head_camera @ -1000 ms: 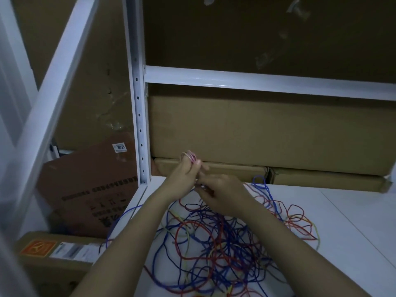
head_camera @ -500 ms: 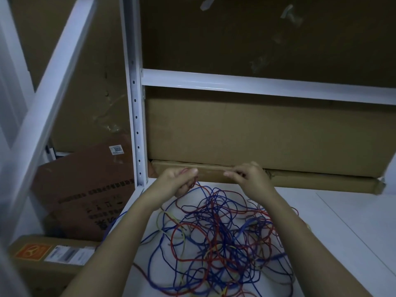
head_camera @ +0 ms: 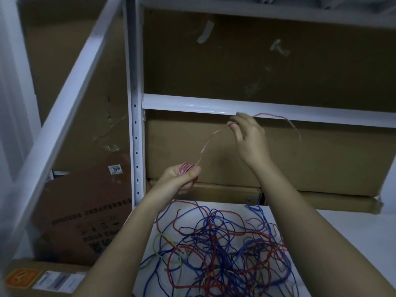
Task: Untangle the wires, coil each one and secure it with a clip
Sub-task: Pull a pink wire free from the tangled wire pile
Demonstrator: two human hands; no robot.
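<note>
A tangle of blue, red and yellow wires [head_camera: 225, 245] lies on the white table [head_camera: 342, 243] between my forearms. My left hand [head_camera: 181, 180] is raised above the table's far left corner and grips a small coil of pink wire [head_camera: 186, 167]. From that coil a pink strand [head_camera: 209, 142] rises up and to the right. My right hand [head_camera: 249, 139] is lifted higher, near the white shelf rail, and pinches this strand. The strand's free end trails off to the right past my fingers and droops. No clip is visible.
A white metal shelf post [head_camera: 134, 125] and crossbar [head_camera: 300, 111] stand behind the table. Cardboard boxes [head_camera: 278, 159] fill the shelf behind my hands. More boxes [head_camera: 81, 221] lean on the floor at the left, under a slanted white bar [head_camera: 64, 116].
Both hands have lifted off the tangle. My right hand went up and right, drawing a pink strand taut out of the coil in my left hand. The view tilted up.
</note>
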